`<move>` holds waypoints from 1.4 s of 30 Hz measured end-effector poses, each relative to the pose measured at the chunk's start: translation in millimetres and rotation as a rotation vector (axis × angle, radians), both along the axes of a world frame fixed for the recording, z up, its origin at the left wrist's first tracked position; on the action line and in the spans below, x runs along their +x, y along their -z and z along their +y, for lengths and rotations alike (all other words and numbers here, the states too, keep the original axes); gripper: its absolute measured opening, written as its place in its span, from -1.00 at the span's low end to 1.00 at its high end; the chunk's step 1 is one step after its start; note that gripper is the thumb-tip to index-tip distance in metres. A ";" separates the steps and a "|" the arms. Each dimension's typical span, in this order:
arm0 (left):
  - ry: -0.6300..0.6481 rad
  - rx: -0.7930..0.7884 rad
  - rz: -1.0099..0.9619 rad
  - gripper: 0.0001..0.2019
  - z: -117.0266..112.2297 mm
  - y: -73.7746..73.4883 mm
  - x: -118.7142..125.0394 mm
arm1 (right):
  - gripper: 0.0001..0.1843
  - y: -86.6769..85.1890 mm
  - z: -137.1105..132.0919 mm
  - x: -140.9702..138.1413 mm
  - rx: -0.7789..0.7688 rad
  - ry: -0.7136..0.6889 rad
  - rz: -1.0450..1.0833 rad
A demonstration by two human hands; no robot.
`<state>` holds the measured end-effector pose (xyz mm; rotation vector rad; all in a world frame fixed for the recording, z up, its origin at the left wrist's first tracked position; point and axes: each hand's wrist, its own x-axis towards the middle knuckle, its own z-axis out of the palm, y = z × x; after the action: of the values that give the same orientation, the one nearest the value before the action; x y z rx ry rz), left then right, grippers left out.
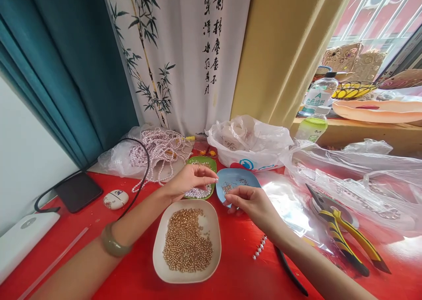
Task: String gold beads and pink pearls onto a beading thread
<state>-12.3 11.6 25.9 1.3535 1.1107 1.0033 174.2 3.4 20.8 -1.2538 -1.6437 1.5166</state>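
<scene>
My left hand (197, 178) is closed in a pinch over the gap between a green tray (213, 164) of pearl beads and a blue tray (244, 173). A tiny pale spot shows at its fingertips, too small to name. My right hand (245, 200) pinches at the front edge of the blue tray, and what its fingers hold is hidden. Small metallic pieces (227, 187) lie in the blue tray. Nearer to me stands a cream dish (158, 258) filled with gold beads (187, 243). A short row of silvery beads (260, 247) rests below my right wrist.
Strands of pale pearls (158, 148) are heaped at the back left, near a phone (78, 191) and a white oval case (115, 199). Behind the trays sits a bag-lined basin (250, 153). Yellow-black pliers (346, 234) and plastic bags (356, 181) lie right.
</scene>
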 end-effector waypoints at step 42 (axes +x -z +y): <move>-0.153 -0.276 -0.432 -0.80 -30.0 1.6 40.8 | -0.65 -19.2 -63.8 82.3 0.063 0.201 -0.047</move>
<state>28.4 -18.3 24.2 0.7919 0.9870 1.1405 256.6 -60.4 40.0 -1.3844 -1.5308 1.3141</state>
